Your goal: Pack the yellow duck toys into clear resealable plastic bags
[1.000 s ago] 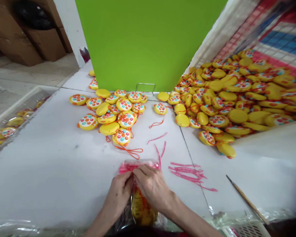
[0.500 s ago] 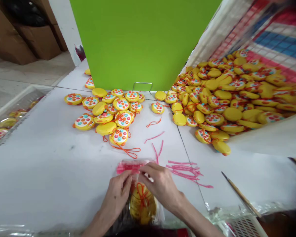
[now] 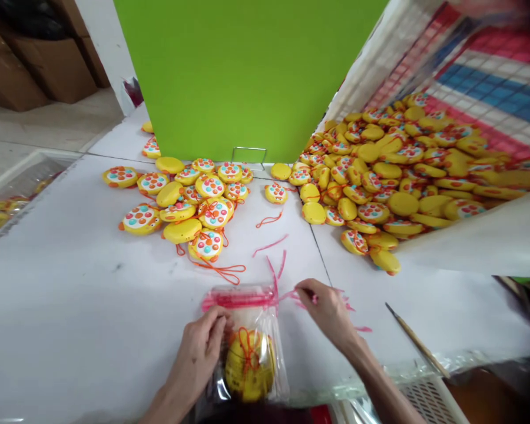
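A clear plastic bag (image 3: pixel 279 359) with a pink band (image 3: pixel 242 298) across its top lies at the table's front. Inside it is a yellow turtle-like toy (image 3: pixel 249 371) with an orange cord loop. My left hand (image 3: pixel 198 347) rests at the bag's left side, thumb and fingers closed on its plastic. To the right of the bag, my right hand (image 3: pixel 327 309) is pinched around a thin pink strip (image 3: pixel 287 294), which runs from near the bag's top right corner to the fingertips. Other pink strips (image 3: pixel 351 307) lie on the table, partly behind this hand.
A pile of yellow toys (image 3: pixel 183 231) with coloured dots lies left of centre. A larger heap (image 3: pixel 388 171) spills from the right. Behind stands a green panel (image 3: pixel 251 76). A thin wooden-handled tool (image 3: pixel 417 340) lies at right, a white crate (image 3: pixel 433 400) below the edge.
My right hand has moved right, off the top of the bag, with a pink strip in its fingers. My left hand stays at the bag. The view has shifted slightly.
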A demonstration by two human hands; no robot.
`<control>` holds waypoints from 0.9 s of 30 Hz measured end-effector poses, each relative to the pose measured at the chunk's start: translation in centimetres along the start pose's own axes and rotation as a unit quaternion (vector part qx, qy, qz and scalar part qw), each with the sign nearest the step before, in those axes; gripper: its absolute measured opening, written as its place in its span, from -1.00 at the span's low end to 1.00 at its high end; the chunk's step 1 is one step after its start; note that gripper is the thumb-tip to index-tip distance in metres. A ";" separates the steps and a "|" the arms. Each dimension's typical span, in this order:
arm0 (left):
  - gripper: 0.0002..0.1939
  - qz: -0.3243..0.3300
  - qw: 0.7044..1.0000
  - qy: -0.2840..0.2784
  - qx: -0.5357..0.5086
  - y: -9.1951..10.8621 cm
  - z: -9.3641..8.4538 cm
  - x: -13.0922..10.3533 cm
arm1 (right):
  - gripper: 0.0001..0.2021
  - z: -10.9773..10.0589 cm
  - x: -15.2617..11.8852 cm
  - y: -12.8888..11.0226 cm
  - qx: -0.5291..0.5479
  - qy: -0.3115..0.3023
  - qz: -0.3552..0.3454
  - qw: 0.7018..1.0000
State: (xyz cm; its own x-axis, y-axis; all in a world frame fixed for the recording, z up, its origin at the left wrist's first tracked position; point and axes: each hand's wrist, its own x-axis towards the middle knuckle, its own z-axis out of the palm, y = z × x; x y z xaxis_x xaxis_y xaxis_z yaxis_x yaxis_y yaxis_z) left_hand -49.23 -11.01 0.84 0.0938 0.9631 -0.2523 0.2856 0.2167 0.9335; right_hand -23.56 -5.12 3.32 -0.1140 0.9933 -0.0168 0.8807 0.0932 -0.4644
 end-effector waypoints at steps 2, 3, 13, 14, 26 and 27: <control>-0.77 -0.011 1.000 0.002 -0.021 -0.4 -0.2 0.0 | -0.77 -1.2 -0.5 3.5 -0.060 0.041 0.043 0.996; -0.77 -0.017 0.999 0.000 -0.032 -0.5 -0.2 0.1 | -0.75 -1.6 -0.9 5.0 -0.082 0.052 0.061 0.993; -0.76 -0.070 0.989 -0.028 -0.129 -0.8 0.0 0.3 | -0.77 -4.3 -2.9 6.3 -0.131 0.086 0.046 0.987; -0.76 -0.069 0.988 -0.030 -0.132 -0.8 0.0 0.3 | -0.78 -4.2 -2.8 5.3 -0.094 0.076 0.015 0.993; -0.78 -0.061 0.987 -0.026 -0.145 -0.7 0.1 -0.1 | -0.66 -0.5 2.3 -3.1 -0.156 -0.191 -0.303 0.921; -0.78 -0.065 0.985 -0.025 -0.156 -0.9 0.1 -0.1 | -0.70 -0.7 2.3 -2.3 -0.137 -0.198 -0.286 0.928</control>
State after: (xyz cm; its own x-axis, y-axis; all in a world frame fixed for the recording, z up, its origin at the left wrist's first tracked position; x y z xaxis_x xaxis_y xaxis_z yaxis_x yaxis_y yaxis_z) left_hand -49.38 -11.27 0.04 0.1240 0.9166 -0.3801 -0.0085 0.3840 0.9233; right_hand -25.51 -2.98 4.91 -0.7109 0.6783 -0.1859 0.7015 0.6649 -0.2566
